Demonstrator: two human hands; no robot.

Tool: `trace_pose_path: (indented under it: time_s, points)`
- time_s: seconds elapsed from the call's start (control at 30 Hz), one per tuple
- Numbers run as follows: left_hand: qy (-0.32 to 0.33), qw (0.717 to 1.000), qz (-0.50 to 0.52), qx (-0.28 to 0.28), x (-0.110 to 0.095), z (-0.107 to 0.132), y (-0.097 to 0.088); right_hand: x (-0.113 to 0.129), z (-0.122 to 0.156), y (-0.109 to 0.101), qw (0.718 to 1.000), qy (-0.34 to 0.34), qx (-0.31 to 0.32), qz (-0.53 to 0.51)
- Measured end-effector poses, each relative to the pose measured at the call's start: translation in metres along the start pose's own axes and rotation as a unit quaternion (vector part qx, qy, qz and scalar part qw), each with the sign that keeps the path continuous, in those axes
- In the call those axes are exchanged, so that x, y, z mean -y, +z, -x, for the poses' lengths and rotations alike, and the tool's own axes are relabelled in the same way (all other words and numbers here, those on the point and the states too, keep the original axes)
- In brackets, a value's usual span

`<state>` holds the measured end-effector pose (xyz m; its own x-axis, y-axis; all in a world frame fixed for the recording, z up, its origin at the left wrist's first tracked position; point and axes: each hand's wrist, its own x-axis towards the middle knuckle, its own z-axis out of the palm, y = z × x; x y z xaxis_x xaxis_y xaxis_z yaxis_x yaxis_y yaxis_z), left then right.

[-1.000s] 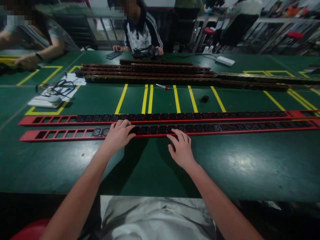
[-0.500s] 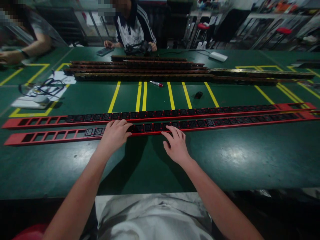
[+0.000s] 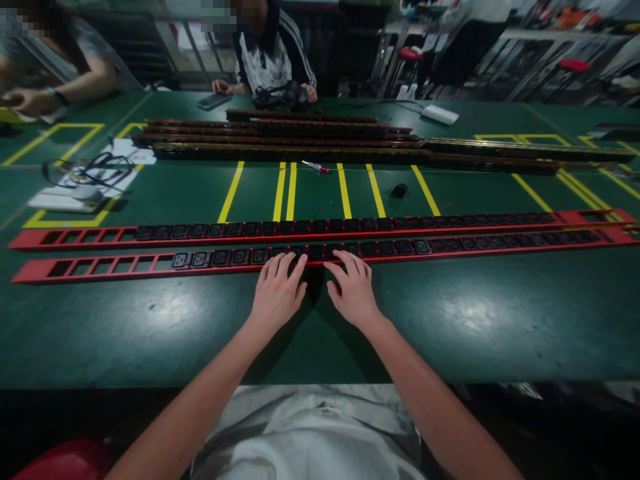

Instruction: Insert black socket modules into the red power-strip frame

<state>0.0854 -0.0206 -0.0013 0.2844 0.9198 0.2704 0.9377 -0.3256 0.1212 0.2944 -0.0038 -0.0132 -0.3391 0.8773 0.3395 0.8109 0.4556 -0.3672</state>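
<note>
1. Your left hand (image 3: 279,288) and right hand (image 3: 351,287) are loosely curled, fingertips on the near strip (image 3: 317,253), grasping nothing visible.
2. That strip lies on the desk (image 3: 480,340) at 12 o'clock, its vacant slots (image 3: 100,267) toward 9.
3. Caution: uneven pressure could skew it into the far strip (image 3: 320,228), just beyond.

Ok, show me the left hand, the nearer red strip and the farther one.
Left hand (image 3: 278,297), head view: its back.
Nearer red strip (image 3: 316,263), head view: red front edge.
Farther red strip (image 3: 320,235), head view: red front edge.
</note>
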Motion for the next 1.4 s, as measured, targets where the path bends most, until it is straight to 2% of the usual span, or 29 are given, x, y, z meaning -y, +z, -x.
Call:
trace_pose_path:
  time_s: [0.2, 0.63, 1.1, 1.17, 1.3, 1.4]
  points:
    - [-0.013, 1.000, -0.007, -0.003, -0.006, -0.005, -0.002, 0.000, 0.000, 0.000, 1.000, 0.002, 0.002, 0.004]
    - [-0.014, 1.000, 0.016, -0.001, -0.007, 0.005, -0.002, -0.002, 0.000, 0.001, 1.000, 0.004, 0.000, 0.008]
    - [0.000, 0.999, 0.049, -0.004, 0.006, -0.002, -0.004, -0.002, 0.000, 0.002, 1.000, 0.004, -0.001, 0.016]
    - [-0.026, 0.999, 0.036, -0.021, 0.009, -0.001, -0.005, -0.003, 0.000, 0.002, 1.000, 0.002, -0.002, 0.013]
    - [-0.121, 0.991, 0.003, -0.053, 0.019, 0.001, -0.009, -0.005, 0.001, 0.004, 1.000, -0.006, -0.012, 0.011]
    - [-0.137, 0.989, 0.002, -0.053, 0.025, 0.000, -0.011, -0.006, 0.001, 0.004, 1.000, -0.010, -0.017, 0.010]
